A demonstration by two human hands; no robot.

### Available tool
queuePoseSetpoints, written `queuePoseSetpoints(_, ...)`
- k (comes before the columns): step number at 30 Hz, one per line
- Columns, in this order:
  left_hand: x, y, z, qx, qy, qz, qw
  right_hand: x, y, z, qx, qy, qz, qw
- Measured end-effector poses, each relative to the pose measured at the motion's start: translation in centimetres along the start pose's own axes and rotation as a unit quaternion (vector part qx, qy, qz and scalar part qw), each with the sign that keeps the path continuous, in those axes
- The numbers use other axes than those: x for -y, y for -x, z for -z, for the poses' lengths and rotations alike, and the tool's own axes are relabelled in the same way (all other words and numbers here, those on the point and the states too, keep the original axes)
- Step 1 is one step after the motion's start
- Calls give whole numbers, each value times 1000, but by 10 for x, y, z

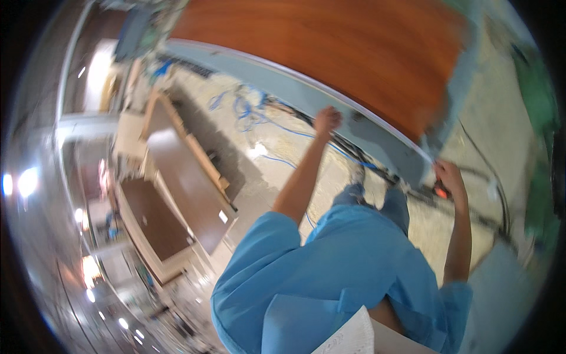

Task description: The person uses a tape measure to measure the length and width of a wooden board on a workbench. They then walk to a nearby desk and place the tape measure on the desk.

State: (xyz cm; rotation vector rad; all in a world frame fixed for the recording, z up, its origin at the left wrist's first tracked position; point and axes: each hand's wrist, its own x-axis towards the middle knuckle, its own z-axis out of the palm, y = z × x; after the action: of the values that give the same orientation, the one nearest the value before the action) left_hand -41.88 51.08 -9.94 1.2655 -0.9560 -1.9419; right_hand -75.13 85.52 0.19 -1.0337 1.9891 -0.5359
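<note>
An orange-brown wood-look panel (330, 47) lies on a grey-blue worktable (377, 138) in front of me. A pale strip (306, 79) runs along the panel's near edge. My left hand (328, 120) is closed beside the table's near edge; its curled fingers hide whatever may be in them. By the table's near right corner, my right hand (451, 177) is closed around a red-and-black hand tool (440, 190). Most of that tool is covered by the hand, so its exact kind does not show.
Brown panels with pale edges (186, 177) stand stacked to the left. Loose blue cable (244, 112) trails over the floor and under the table. Dark hoses (501, 197) lie on the right, near a green surface (525, 100).
</note>
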Motion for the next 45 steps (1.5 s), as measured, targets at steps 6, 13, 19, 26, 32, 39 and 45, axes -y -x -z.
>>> queuePoseSetpoints(6, -48, -45, 22, -18, -94, 114, 989, -3, 7, -2, -10, 39, 15, 999)
queuePoseSetpoints(13, -84, -46, 6, -27, -170, 93, 981, -10, -3, -9, -69, 54, 33, 996)
queuePoseSetpoints(19, -88, -52, 5, -25, -193, 88, 977, -21, -6, -19, -67, 70, -3, 995)
queuePoseSetpoints(26, -86, -60, 1, -28, -191, 74, 978, -18, -4, -16, -54, 56, -14, 997)
queuePoseSetpoints(32, -83, -67, 6, -29, -196, 80, 977, -26, -3, -27, -119, 94, 26, 988)
queuePoseSetpoints(39, -84, -68, 6, -28, -207, 81, 974, -25, 0, -36, -153, 129, -1, 980)
queuePoseSetpoints(45, -88, -66, 2, -31, -224, 82, 971, -24, -1, -37, -158, 142, -4, 977)
